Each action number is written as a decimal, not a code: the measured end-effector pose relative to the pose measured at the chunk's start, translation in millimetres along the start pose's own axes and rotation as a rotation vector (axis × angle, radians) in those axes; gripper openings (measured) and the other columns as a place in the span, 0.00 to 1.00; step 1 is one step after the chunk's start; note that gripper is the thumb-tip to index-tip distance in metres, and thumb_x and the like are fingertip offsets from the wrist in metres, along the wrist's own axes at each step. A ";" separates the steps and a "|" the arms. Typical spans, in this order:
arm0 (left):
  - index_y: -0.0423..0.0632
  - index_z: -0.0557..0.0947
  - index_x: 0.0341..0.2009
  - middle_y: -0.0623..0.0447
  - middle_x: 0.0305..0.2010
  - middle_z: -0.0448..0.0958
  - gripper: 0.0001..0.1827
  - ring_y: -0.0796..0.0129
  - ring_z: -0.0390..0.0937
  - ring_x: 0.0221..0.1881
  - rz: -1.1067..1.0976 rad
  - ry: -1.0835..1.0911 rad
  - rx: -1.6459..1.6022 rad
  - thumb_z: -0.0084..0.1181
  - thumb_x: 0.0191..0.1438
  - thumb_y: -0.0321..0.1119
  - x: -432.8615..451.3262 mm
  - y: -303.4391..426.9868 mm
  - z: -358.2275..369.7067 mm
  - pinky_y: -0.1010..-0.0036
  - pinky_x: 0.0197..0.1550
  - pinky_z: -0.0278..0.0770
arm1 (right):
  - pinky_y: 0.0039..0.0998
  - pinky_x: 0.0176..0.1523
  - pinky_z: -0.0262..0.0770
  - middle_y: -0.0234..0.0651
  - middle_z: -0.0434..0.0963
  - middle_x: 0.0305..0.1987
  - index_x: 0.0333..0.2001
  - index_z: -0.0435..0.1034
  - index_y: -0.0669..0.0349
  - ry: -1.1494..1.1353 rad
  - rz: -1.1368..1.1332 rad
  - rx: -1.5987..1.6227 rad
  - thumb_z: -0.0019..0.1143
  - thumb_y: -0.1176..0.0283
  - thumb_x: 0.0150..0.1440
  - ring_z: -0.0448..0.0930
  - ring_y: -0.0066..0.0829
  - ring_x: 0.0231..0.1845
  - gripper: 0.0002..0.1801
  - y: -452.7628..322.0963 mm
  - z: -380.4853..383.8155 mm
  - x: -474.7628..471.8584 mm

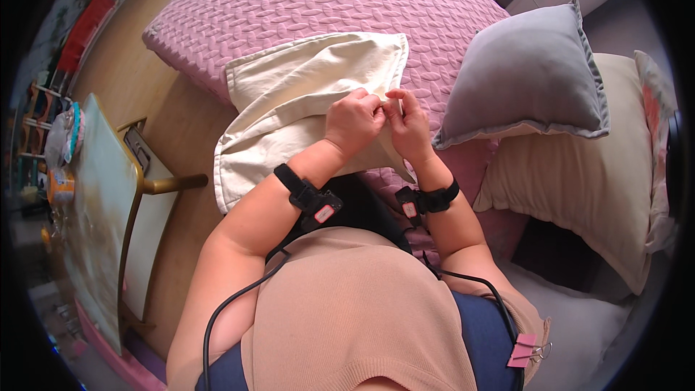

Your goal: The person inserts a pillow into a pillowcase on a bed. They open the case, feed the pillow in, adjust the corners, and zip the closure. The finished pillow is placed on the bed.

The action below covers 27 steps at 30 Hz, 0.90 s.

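Observation:
A cream cloth cover (282,92) with stitched edges, which looks like an empty cushion cover, lies creased over my lap and the near side of the bed. My left hand (354,120) grips its right-hand edge between bent fingers and thumb. Right beside it, my right hand (410,125) pinches the same edge, fingertips nearly touching those of the left. What exactly sits between the fingertips is too small to make out. Below my right hand, one corner of the cover hangs down.
A pink quilted bedspread (336,0) spreads ahead. To the right, a grey cushion (526,76) leans on a beige pillow (575,174). A marble-look side table (103,190) with a gold rim stands left, over a wooden floor (179,114). Black cables (217,315) run along both arms.

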<state>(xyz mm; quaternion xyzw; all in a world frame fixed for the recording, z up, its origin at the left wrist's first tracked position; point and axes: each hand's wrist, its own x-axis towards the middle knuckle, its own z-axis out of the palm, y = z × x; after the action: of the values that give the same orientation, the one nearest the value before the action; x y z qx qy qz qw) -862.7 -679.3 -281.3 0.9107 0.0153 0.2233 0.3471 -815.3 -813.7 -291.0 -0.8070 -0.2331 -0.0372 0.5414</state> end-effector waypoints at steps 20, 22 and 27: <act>0.46 0.78 0.23 0.45 0.27 0.77 0.08 0.47 0.76 0.30 -0.146 0.203 0.018 0.55 0.48 0.36 2.2 -19.8 15.7 0.57 0.34 0.75 | 0.36 0.36 0.74 0.44 0.80 0.32 0.36 0.75 0.60 -0.032 -0.067 -0.190 0.62 0.67 0.51 0.81 0.40 0.32 0.10 0.9 -11.1 20.4; 0.46 0.79 0.25 0.42 0.29 0.78 0.09 0.46 0.77 0.33 -0.223 0.084 0.034 0.53 0.50 0.37 2.6 -18.2 18.9 0.57 0.36 0.75 | 0.31 0.35 0.73 0.40 0.79 0.29 0.35 0.76 0.60 -0.074 0.000 -0.189 0.63 0.68 0.51 0.79 0.32 0.29 0.10 -0.7 -10.5 15.8; 0.45 0.82 0.28 0.41 0.32 0.80 0.13 0.45 0.79 0.35 -0.349 -0.030 0.005 0.49 0.52 0.39 0.0 -12.0 31.7 0.55 0.39 0.77 | 0.35 0.38 0.74 0.42 0.80 0.32 0.33 0.75 0.61 0.035 0.128 -0.137 0.61 0.72 0.48 0.81 0.39 0.32 0.08 3.8 -10.9 10.1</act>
<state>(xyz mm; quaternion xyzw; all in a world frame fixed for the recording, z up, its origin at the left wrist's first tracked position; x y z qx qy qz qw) -848.0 -690.0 -309.8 0.8983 0.1686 0.1460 0.3786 -802.6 -821.2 -286.6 -0.8547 -0.1685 -0.0324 0.4900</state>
